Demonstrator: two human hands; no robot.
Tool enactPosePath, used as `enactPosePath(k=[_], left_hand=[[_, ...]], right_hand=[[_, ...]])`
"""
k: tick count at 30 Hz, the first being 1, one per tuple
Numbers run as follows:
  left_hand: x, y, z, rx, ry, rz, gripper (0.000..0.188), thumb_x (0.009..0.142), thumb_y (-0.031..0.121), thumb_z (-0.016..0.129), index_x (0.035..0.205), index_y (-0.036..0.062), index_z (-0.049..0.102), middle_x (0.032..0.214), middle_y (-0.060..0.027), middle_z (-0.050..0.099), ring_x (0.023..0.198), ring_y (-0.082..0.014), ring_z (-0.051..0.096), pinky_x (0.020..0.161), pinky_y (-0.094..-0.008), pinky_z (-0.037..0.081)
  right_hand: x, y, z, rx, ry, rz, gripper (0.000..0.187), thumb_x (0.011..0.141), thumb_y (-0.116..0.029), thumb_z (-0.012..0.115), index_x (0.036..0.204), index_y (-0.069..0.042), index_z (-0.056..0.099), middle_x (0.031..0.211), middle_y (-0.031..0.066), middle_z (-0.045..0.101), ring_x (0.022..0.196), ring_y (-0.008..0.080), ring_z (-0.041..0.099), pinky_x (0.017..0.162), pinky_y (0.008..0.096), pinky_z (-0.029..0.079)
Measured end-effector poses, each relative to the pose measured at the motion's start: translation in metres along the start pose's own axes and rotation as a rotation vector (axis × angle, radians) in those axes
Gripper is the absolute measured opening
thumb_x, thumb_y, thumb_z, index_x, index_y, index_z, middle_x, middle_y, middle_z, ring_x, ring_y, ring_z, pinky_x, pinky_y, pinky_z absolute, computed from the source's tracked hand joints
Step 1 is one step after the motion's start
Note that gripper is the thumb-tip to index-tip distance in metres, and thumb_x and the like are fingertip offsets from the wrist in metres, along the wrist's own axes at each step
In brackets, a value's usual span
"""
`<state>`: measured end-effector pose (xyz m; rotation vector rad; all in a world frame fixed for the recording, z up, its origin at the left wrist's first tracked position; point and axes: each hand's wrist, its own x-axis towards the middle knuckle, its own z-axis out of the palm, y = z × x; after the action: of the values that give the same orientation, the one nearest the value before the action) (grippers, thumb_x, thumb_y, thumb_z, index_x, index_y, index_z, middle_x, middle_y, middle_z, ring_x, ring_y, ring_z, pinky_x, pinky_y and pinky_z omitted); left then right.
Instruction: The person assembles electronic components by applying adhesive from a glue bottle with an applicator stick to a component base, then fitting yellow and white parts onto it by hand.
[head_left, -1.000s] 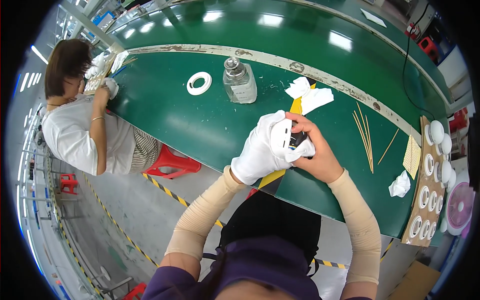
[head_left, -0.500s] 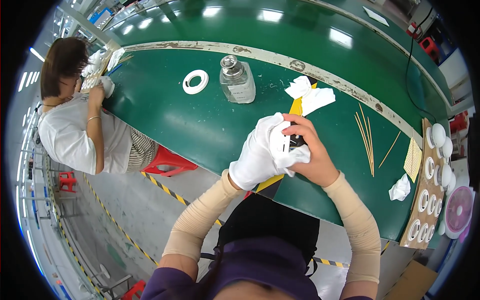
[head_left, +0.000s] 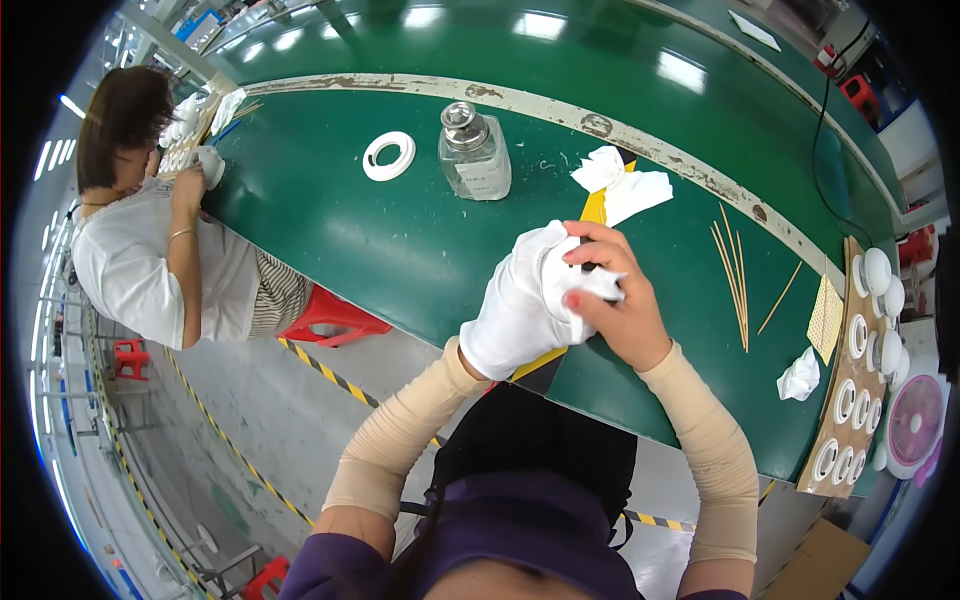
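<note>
My left hand (head_left: pixel 508 305), in a white glove, is closed around a white round housing (head_left: pixel 556 272) and holds it above the table's near edge. Bare fingers of my right hand (head_left: pixel 636 318) pinch a crumpled white cloth (head_left: pixel 601 284) against the right side of that housing. Most of the housing is hidden by the glove, the cloth and my fingers. Ahead of my hands lies another crumpled white cloth (head_left: pixel 640 193). A glass bottle with a metal pump top (head_left: pixel 478 160) stands farther left, beside a flat white ring (head_left: pixel 389 156).
Thin wooden sticks (head_left: pixel 731 275) lie on the green table (head_left: pixel 330 215) at right, near a yellow pad (head_left: pixel 825 318) and a wadded tissue (head_left: pixel 799 376). A board (head_left: pixel 832 425) carries several white round parts at the right edge. A co-worker (head_left: pixel 140 230) sits at left.
My right thumb has come up onto the cloth, and the cloth now bunches higher between my fingers. The housing's dark area is now mostly covered. The view has shifted slightly.
</note>
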<state>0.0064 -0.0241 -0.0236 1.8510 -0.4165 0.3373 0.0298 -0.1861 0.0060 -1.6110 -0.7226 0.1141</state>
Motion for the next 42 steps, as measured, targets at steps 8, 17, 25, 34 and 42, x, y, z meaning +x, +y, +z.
enactPosePath(k=[8,17,25,34,42], left_hand=[[-0.001,-0.003,-0.008,0.11,0.001,0.05,0.095,0.054,0.03,0.091,0.13,0.0006,0.041,0.118,-0.0188,0.055,0.103,-0.035,0.06,0.09,-0.04,0.049],[0.006,0.01,-0.01,0.257,-0.034,0.066,0.095,0.054,0.028,0.09,0.129,-0.0003,0.038,0.118,-0.0172,0.053,0.105,-0.0333,0.058,0.092,-0.0383,0.047],[0.005,0.006,-0.01,0.243,0.01,0.097,0.091,0.055,0.031,0.088,0.127,0.0002,0.042,0.113,-0.0172,0.056,0.099,-0.0329,0.06,0.088,-0.0393,0.048],[0.01,0.013,-0.01,0.17,0.074,0.146,0.07,0.062,0.028,0.083,0.119,0.0024,0.052,0.105,-0.0159,0.058,0.096,-0.0334,0.059,0.084,-0.0401,0.049],[0.007,0.013,-0.018,0.243,-0.023,0.161,0.096,0.054,0.033,0.091,0.13,0.0012,0.042,0.116,-0.0176,0.055,0.104,-0.0344,0.059,0.091,-0.0389,0.048]], right_hand=[[-0.007,-0.007,-0.004,-0.048,-0.012,0.006,0.042,0.079,-0.004,0.065,0.121,-0.008,0.059,0.142,0.0127,0.043,0.129,0.0286,0.043,0.108,0.0374,0.033],[0.006,-0.008,0.007,0.165,0.253,0.207,0.023,0.096,-0.014,0.056,0.112,0.0,0.064,0.117,0.01,0.063,0.105,0.0158,0.057,0.094,0.0275,0.043],[-0.015,0.001,-0.009,0.194,0.372,0.211,0.018,0.095,-0.01,0.056,0.104,0.003,0.066,0.12,0.0127,0.063,0.108,0.0168,0.059,0.095,0.0286,0.045],[-0.017,-0.004,0.015,0.173,0.233,0.092,0.037,0.079,0.005,0.059,0.11,-0.008,0.044,0.144,0.0193,0.041,0.132,0.0281,0.041,0.109,0.0367,0.032],[-0.016,-0.004,0.021,0.166,0.251,0.13,0.043,0.073,0.008,0.052,0.112,-0.007,0.043,0.147,0.0205,0.036,0.135,0.0291,0.037,0.111,0.0378,0.028]])
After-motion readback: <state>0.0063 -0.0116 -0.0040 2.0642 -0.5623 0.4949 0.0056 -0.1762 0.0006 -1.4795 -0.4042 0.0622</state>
